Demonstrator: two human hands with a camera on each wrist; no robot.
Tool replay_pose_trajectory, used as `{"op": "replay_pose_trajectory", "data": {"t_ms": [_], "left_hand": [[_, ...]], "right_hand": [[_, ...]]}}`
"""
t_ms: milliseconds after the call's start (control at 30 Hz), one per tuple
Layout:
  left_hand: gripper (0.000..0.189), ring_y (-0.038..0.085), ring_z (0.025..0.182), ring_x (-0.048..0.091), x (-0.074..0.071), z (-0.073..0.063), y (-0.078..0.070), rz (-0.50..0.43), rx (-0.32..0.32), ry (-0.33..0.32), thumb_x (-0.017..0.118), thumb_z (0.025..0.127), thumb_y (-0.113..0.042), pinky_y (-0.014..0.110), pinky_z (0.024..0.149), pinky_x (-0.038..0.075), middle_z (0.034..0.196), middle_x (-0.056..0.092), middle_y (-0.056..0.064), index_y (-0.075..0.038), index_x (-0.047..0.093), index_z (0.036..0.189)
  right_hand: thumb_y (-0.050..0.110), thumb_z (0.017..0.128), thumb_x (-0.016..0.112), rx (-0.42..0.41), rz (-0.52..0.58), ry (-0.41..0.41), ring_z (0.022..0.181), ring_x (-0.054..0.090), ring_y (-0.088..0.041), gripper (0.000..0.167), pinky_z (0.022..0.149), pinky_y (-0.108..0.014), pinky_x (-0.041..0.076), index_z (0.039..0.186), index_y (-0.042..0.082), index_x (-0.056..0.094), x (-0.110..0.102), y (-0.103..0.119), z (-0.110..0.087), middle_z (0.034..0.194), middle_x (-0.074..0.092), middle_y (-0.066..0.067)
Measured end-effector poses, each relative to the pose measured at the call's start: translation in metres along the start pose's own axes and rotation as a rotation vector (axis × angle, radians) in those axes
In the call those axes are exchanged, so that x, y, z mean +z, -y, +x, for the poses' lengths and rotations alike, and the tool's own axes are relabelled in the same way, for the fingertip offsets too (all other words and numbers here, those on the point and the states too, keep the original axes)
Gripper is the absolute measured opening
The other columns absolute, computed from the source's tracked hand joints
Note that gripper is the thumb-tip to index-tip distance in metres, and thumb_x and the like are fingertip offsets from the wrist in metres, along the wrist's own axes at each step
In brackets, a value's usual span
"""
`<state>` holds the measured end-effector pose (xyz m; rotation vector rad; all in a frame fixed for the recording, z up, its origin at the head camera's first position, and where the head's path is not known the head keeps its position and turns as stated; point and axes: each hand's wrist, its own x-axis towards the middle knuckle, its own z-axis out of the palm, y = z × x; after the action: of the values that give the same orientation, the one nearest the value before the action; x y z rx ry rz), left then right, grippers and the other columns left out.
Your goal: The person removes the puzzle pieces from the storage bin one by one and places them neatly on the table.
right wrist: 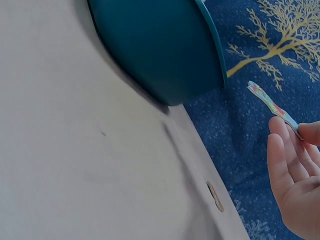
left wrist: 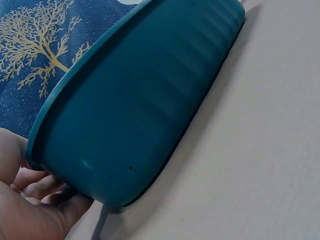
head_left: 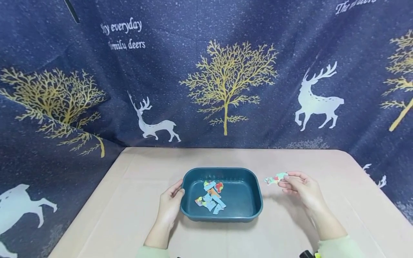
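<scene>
A deep teal plastic tray [head_left: 255, 190] stands on the table, with several flat, colourful puzzle pieces [head_left: 216, 199] heaped left of its middle. My left hand [head_left: 170, 202] grips the tray's left end; in the left wrist view its fingers [left wrist: 40, 187] curl beneath the rim. Right of the tray, my right hand [head_left: 301, 188] pinches an irregular puzzle piece [head_left: 274, 178] between thumb and fingers, raised above the table. Seen nearly edge-on in the right wrist view, that piece is thin, with pale blue, red and yellow printing.
The table [head_left: 142, 172] has a pale cover and backs onto a dark blue curtain [head_left: 206, 107] printed with deer and trees. A small flat piece [right wrist: 215, 196] lies near the table edge in the right wrist view. A black object [head_left: 305, 254] shows beside the right sleeve.
</scene>
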<state>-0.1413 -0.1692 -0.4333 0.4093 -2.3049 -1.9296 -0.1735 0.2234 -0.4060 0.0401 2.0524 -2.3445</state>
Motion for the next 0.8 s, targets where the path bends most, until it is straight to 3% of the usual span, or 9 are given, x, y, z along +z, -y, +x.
{"op": "replay_pose_trajectory", "data": {"t_ms": [167, 800], "left_hand": [[0.042, 0.031, 0.130, 0.048, 0.000, 0.002, -0.001, -0.004, 0.000, 0.003, 0.048, 0.094, -0.012, 0.037, 0.107, 0.043, 0.137, 0.053, 0.017, -0.005, 0.050, 0.135], [0.042, 0.031, 0.129, 0.048, 0.001, 0.003, 0.001, -0.019, -0.006, 0.010, 0.048, 0.094, -0.011, 0.037, 0.106, 0.043, 0.137, 0.053, 0.017, -0.006, 0.050, 0.136]], "right_hand": [[0.008, 0.092, 0.060, -0.002, 0.123, 0.029, 0.076, 0.072, -0.011, 0.008, 0.068, -0.023, 0.061, 0.095, 0.014, 0.060, -0.010, 0.003, 0.005, 0.082, 0.074, 0.000], [0.001, 0.095, 0.050, -0.026, 0.238, 0.114, 0.080, 0.072, -0.015, 0.014, 0.074, -0.027, 0.061, 0.094, 0.010, 0.060, -0.044, 0.003, 0.009, 0.086, 0.074, -0.007]]}}
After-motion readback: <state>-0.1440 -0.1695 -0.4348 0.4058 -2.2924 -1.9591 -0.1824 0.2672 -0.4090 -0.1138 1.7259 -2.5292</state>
